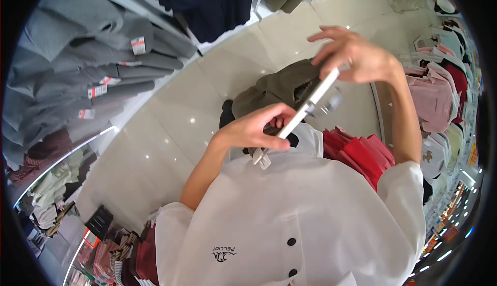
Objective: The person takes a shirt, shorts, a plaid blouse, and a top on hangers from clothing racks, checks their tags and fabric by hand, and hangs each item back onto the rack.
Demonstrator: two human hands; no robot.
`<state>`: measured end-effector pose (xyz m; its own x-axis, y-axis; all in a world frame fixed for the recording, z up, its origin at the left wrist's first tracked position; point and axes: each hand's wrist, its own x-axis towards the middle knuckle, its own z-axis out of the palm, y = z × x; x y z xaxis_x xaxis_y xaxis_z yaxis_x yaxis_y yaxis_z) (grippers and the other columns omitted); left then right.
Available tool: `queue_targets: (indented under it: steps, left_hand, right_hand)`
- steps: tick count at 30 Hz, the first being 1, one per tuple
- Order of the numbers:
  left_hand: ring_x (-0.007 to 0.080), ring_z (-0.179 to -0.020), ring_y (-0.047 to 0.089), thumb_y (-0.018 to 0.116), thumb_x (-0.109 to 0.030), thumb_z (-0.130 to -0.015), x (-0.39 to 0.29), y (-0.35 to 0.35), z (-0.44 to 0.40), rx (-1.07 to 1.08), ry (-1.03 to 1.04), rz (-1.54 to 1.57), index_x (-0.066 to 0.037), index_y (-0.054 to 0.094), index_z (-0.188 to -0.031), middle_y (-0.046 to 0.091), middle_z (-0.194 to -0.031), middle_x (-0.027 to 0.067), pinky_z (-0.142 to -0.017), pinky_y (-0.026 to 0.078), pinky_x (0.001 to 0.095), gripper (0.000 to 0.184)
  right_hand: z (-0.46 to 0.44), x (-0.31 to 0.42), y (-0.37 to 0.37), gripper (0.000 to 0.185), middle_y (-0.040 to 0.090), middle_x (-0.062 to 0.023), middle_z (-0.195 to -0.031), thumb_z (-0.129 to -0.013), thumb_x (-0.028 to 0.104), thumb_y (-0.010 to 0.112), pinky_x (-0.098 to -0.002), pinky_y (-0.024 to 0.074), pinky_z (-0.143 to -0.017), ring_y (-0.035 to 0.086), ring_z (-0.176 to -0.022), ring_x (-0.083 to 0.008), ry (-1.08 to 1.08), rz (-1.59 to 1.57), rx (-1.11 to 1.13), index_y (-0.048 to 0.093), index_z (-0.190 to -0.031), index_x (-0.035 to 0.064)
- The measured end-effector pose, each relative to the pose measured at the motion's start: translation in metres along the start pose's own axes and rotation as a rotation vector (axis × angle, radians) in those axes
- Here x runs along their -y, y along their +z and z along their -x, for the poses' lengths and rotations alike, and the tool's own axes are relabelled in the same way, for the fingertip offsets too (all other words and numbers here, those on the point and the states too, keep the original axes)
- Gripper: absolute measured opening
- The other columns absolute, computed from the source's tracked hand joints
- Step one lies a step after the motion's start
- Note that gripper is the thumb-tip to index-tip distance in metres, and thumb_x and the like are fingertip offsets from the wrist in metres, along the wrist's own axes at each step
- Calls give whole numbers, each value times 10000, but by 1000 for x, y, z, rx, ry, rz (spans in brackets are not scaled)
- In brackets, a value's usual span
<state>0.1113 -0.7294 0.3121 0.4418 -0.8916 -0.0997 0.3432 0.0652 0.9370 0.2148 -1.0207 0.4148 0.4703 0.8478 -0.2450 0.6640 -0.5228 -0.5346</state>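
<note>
A white clip hanger is held out in front of my chest, slanting from lower left to upper right. Near its lower end, my left hand is closed around the bar, with the thumb along the top. At the upper end my right hand pinches the bar, some fingers stretched outward. A clear clip sticks out from the bar. Olive-brown trousers hang beneath the hanger, partly hidden by my hands; how they are fastened to it is not visible.
Grey garments with price tags hang at the left. Dark navy clothing is at the top. Folded red garments lie close by my right arm. Pink and white tops line the right side. Pale tiled floor lies below.
</note>
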Motion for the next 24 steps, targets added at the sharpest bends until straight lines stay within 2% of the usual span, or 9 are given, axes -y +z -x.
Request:
queue_targets:
  steps: [5, 8, 10, 11, 14, 17, 18, 21, 24]
  left_hand:
    - [91, -880, 575, 733, -211, -859, -53, -25, -67, -222, -149, -29, -37, 607, -1161, 609, -867, 14, -787, 467, 271, 370]
    - [83, -759, 524, 637, -315, -873, -74, -52, -89, -524, 27, 110, 18, 609, -1144, 573, -831, 13, -660, 396, 234, 430]
    - [71, -656, 446, 582, -422, -873, -98, -66, -104, -577, 205, 169, 70, 601, -1124, 539, -806, 14, -527, 269, 209, 552]
    - [75, -697, 478, 577, -383, -886, -108, -64, -111, -639, 259, 273, 61, 590, -1133, 537, -824, 30, -534, 307, 205, 508]
    - [119, -798, 548, 542, -359, -950, -141, -65, -123, -711, 323, 346, 28, 561, -1191, 543, -852, 36, -707, 461, 252, 457]
    - [132, -874, 600, 519, -402, -1013, -172, -40, -150, -908, 435, 287, 12, 553, -1262, 639, -1052, 78, -762, 489, 270, 484]
    - [171, -965, 610, 516, -417, -1021, -181, -33, -157, -899, 459, 184, 13, 528, -1299, 642, -1127, 96, -866, 494, 314, 511]
    - [155, -1024, 586, 559, -420, -1011, -197, -18, -179, -750, 621, 153, 43, 505, -1305, 618, -1107, 70, -935, 450, 331, 551]
    - [237, -1124, 583, 508, -320, -1031, -222, -2, -183, -606, 695, 102, 108, 430, -1369, 594, -1229, 157, -1005, 431, 358, 551]
  right_hand:
    - [-6, -56, -61, 292, 664, -71, -1172, -752, 62, 763, -504, 312, -1160, 493, -1303, -340, -35, 126, -122, 721, -1039, 93]
    - [-1, -85, -68, 472, 536, -110, -1375, -889, 125, 687, -410, 377, -1122, 495, -1298, -311, -26, 204, -695, 570, -1346, 105]
    - [11, -72, -77, 476, 570, -105, -1353, -912, 107, 663, -363, 421, -1072, 538, -1262, -259, 21, 63, -923, 546, -1371, 73]
    - [17, -64, -77, 489, 578, -109, -1349, -913, 96, 660, -355, 432, -1058, 551, -1250, -248, 10, -17, -996, 533, -1383, 58]
    - [25, -36, -58, 544, 617, -128, -1252, -855, 187, 741, -352, 469, -1005, 602, -1151, -262, -97, -393, -1033, 558, -1355, 71]
    - [18, 0, -46, 573, 611, -126, -1264, -828, 196, 774, -344, 480, -982, 612, -1136, -236, -130, -417, -1070, 563, -1347, 74]
    - [14, 5, -45, 573, 615, -125, -1258, -824, 199, 781, -339, 483, -972, 616, -1125, -223, -133, -409, -1096, 568, -1340, 72]
    - [12, -3, -55, 505, 650, -108, -1182, -842, 209, 779, -306, 490, -930, 627, -1062, -170, -113, -431, -1203, 604, -1287, 50]
    - [25, -11, -80, 346, 692, -40, -1041, -920, 231, 721, -254, 484, -866, 615, -961, -97, -130, -692, -1303, 659, -1188, 20]
